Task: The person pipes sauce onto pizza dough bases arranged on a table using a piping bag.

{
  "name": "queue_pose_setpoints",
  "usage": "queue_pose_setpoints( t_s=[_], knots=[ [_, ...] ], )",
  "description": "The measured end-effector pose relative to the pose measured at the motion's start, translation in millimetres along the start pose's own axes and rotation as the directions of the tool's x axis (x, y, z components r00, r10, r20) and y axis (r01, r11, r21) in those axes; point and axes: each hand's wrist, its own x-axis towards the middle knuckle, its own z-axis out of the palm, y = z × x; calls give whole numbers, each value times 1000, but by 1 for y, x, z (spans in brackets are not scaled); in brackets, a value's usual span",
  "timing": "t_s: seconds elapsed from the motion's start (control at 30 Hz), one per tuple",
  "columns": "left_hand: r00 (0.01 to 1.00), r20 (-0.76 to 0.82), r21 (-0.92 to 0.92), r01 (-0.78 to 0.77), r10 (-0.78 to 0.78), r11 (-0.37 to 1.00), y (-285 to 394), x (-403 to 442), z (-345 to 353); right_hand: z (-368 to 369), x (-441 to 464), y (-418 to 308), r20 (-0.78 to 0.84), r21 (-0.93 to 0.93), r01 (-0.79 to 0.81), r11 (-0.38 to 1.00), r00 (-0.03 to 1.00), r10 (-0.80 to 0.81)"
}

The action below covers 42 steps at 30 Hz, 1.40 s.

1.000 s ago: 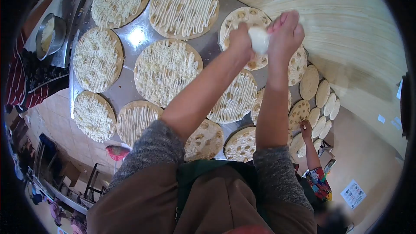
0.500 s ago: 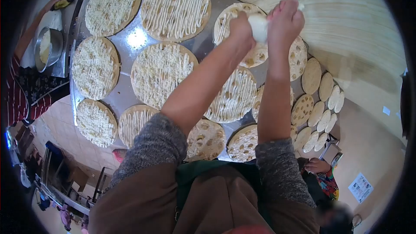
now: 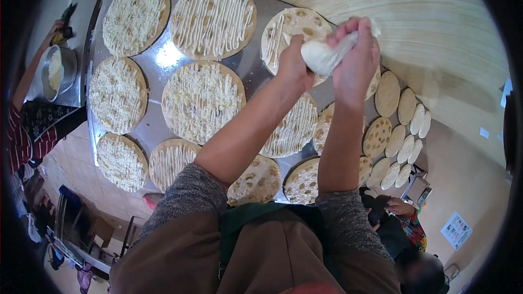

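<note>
A white, cream-filled piping bag [image 3: 321, 57] is held between my hands over a round flatbread [image 3: 305, 22] at the far side of the metal table. My left hand [image 3: 297, 64] is closed around the filled end, and its tip is hidden. My right hand [image 3: 357, 57] wraps the gathered, twisted end of the bag. White cream stripes mark the left part of that flatbread, while its right part shows bare dimples. Beside it lies a flatbread [image 3: 212, 20] fully striped with cream. Nearer my forearms sits another striped flatbread [image 3: 290, 125], partly covered by my left arm.
Several flatbreads with shredded topping, such as one flatbread [image 3: 136, 19], cover the left of the metal table [image 3: 155, 84]. Smaller plain rounds [image 3: 388, 93] line the right. A wooden wall [image 3: 425, 32] rises behind. At left, a person's hand [image 3: 56, 31] is near a metal bowl [image 3: 68, 71].
Both hands have come slightly nearer to me with the piping bag. The bag now sags between them and shows more of its twisted end. The view has also shifted a little.
</note>
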Motion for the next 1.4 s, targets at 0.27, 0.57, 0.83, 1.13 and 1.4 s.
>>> queue_pose_setpoints(
  t_s=[0.27, 0.57, 0.83, 1.13, 1.4],
  knots=[
    [917, 382, 41, 104, -112, 994, 7, -21, 5, -22, -25, -19, 401, -430, 160, 888, 916, 29],
    [985, 146, 18, 91, -92, 996, 9, -52, 24, -6, -30, 4, 125, 101, 259, 961, 955, -271],
    [973, 175, -26, 161, -154, 987, 4, -15, 12, -3, -18, 2, 148, 196, 139, 971, 974, -169],
    [1000, 26, -123, 14, -11, 992, 6, 51, 26, -2, 31, 13, 200, -56, 265, 963, 947, -250],
    [982, -182, -43, -50, 42, 998, -15, -30, -14, -24, -22, 22, 128, -80, -47, 996, 990, 57]
  ],
)
